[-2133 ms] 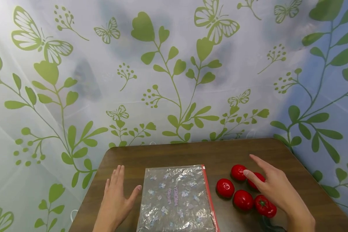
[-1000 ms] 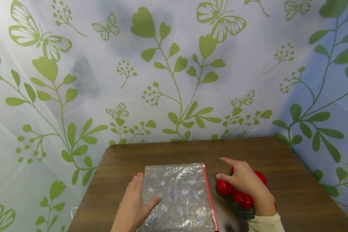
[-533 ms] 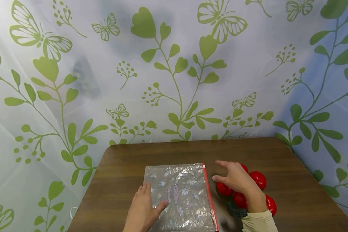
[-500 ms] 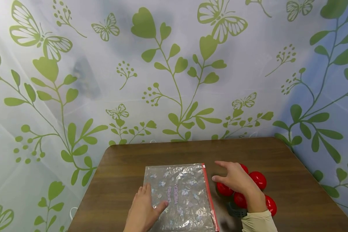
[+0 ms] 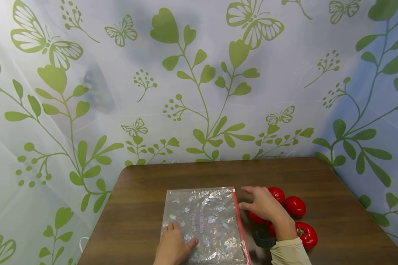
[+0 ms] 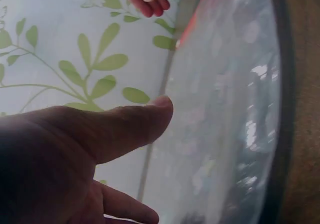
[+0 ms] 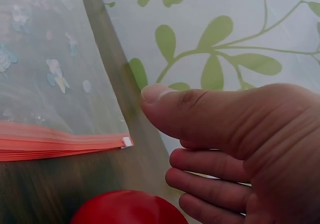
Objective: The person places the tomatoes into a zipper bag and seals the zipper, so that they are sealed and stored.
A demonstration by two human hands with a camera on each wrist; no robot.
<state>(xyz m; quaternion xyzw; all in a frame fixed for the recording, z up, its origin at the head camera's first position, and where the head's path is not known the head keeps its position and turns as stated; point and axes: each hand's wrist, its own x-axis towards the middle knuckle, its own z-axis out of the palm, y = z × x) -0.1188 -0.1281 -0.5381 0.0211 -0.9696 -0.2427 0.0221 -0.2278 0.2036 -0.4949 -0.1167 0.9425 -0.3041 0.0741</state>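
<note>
A clear zip bag (image 5: 205, 224) with small printed figures and a red zip edge lies flat on the table. In the head view my left hand (image 5: 174, 244) is over the bag's lower left part, thumb spread; whether it touches the plastic I cannot tell. My right hand (image 5: 265, 206) hovers beside the bag's upper right corner with thumb and forefinger apart, holding nothing. Close to that hand in the right wrist view is the white zip slider (image 7: 127, 142). Several red tomatoes (image 5: 295, 206) sit to the right, some partly hidden by my right hand and wrist.
The brown wooden table (image 5: 146, 180) has rounded far corners. Behind it hangs a white curtain (image 5: 119, 95) with green leaves and butterflies. A dark strap-like piece (image 5: 263, 241) shows at my right wrist.
My right hand has moved left from above the tomatoes toward the bag's zip edge. My left hand has moved right from beside the bag to over it. Bag and tomatoes stay put.
</note>
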